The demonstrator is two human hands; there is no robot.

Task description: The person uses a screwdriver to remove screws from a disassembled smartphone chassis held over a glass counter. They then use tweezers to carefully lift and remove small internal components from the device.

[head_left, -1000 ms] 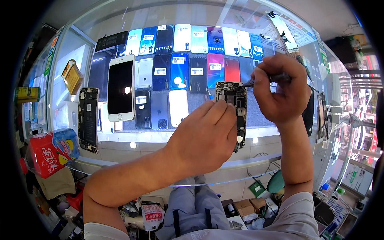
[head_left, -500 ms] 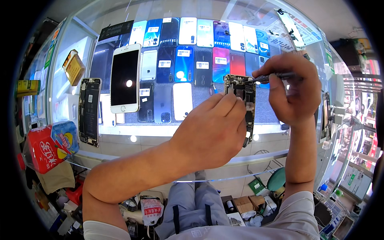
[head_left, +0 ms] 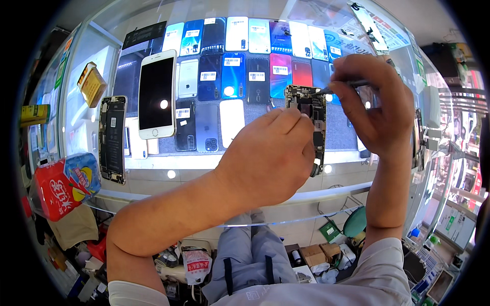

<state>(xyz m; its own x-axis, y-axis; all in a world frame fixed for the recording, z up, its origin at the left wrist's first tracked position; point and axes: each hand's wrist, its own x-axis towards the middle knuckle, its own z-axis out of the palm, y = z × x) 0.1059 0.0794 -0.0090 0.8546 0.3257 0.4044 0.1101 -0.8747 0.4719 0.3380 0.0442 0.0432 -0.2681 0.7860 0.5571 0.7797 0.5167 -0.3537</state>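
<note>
An opened phone [head_left: 319,125] with bare circuit parts lies on the glass counter in front of me. My left hand [head_left: 270,153] is closed over its left side, fingertips bunched on the inner parts; their undersides are hidden. From the right, my right hand [head_left: 380,102] pinches a dark slender tool [head_left: 352,83], whose thin tip meets the phone's upper right end. Whether the tool is tweezers or a screwdriver I cannot tell. To the left rest a white-framed phone [head_left: 157,94] with a black screen and another opened phone [head_left: 112,137] showing its black battery.
Under the glass, several phones [head_left: 234,76] are laid out in rows. An open yellow carton [head_left: 92,85] and a red-labelled drink bottle [head_left: 56,188] stand at the left. A long phone part [head_left: 370,28] lies at the far right. Below is a green round stool [head_left: 354,222].
The tool's tip has shifted a little left and up along the phone's top end, with my right hand tilting. My left hand stays on the phone. The whole view has shifted slightly.
</note>
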